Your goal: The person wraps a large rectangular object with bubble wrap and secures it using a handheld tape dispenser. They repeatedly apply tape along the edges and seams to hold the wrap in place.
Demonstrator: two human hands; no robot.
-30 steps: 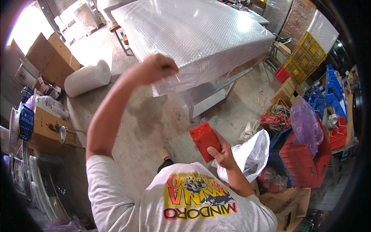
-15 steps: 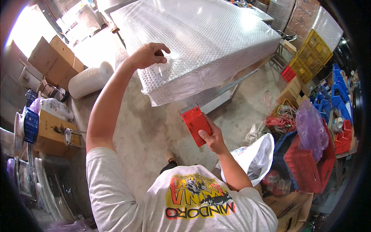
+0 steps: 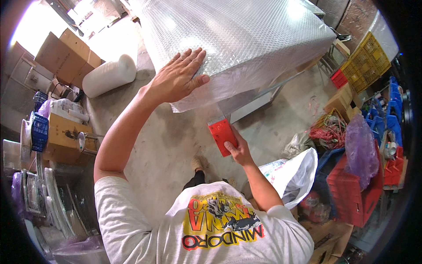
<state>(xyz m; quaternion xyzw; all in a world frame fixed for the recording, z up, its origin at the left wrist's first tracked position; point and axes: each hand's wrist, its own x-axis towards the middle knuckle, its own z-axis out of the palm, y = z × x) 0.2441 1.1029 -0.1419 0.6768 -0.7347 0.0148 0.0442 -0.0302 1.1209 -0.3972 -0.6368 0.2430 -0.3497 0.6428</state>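
Observation:
Bubble wrap (image 3: 246, 35) covers a large flat object at the top of the view, and its near edge hangs down in a loose skirt. My left hand (image 3: 178, 78) lies on the near left corner of the wrap, palm down with the fingers stretched out. Lower and to the right, my right hand (image 3: 239, 147) grips a red boxy tape dispenser (image 3: 223, 135) with the thumb across its face. A greyish edge shows at the dispenser's upper end, just below the hanging wrap; whether tape runs from it I cannot tell.
A bubble wrap roll (image 3: 110, 77) and an open carton (image 3: 66, 57) stand at left. On the right are a white bag (image 3: 292, 176), red crates (image 3: 351, 185), a yellow crate (image 3: 367, 61), blue bins (image 3: 392, 105) and tangled strapping (image 3: 329, 132). Metal legs (image 3: 263, 101) show beneath the wrapped object.
My left hand has come down from above the wrap, and its curled fingers have straightened flat on the corner. My right hand still holds the tape dispenser, now slightly higher in view.

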